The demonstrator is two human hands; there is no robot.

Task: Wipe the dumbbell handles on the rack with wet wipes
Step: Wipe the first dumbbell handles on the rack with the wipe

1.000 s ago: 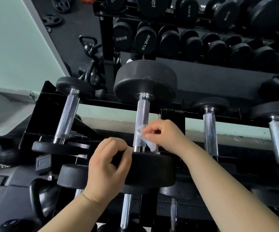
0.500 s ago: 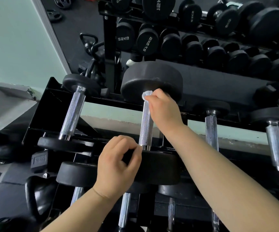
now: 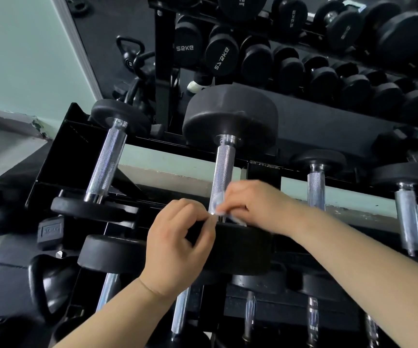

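A large black dumbbell lies on the rack's top tier, its knurled chrome handle (image 3: 222, 172) running away from me. My right hand (image 3: 255, 204) pinches a white wet wipe (image 3: 219, 209) against the near end of that handle. My left hand (image 3: 177, 244) grips the rim of the dumbbell's near head (image 3: 243, 249). The far head (image 3: 230, 119) sits against the back rail. Another dumbbell handle (image 3: 107, 164) lies to the left, two more handles (image 3: 316, 189) (image 3: 408, 222) to the right.
The black rack frame (image 3: 59, 151) holds a lower tier of dumbbells below my arms. A mirror behind reflects several small dumbbells (image 3: 290, 64) and kettlebells (image 3: 130, 54). A kettlebell (image 3: 49, 280) stands at lower left. A pale green wall (image 3: 22, 51) fills the upper left.
My right hand slid the wipe from the handle's near end up to the far head, then back down to the near end. My left hand kept its grip on the near head.
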